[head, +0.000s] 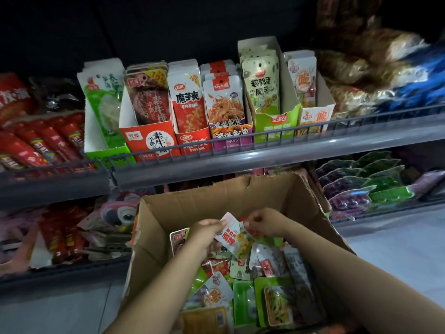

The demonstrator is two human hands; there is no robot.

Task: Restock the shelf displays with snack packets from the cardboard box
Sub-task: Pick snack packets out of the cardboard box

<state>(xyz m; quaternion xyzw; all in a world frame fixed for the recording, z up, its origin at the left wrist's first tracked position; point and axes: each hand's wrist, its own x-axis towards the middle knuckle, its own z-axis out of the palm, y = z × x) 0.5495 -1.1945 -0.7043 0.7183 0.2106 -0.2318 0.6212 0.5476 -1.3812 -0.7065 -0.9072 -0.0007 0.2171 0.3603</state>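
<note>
Over the box, left hand grips a packet; right hand pinches its top edge.

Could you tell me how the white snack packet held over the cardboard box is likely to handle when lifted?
Probably floppy: the white snack packet bends between the left hand and right hand. Likely light, since fingertips alone carry it. Its glossy film may be slippery.

The cardboard box is open on top, its raised back flap just below the shelf front edge. A wire rail fronts the tightly packed display cartons, open only from above.
</note>
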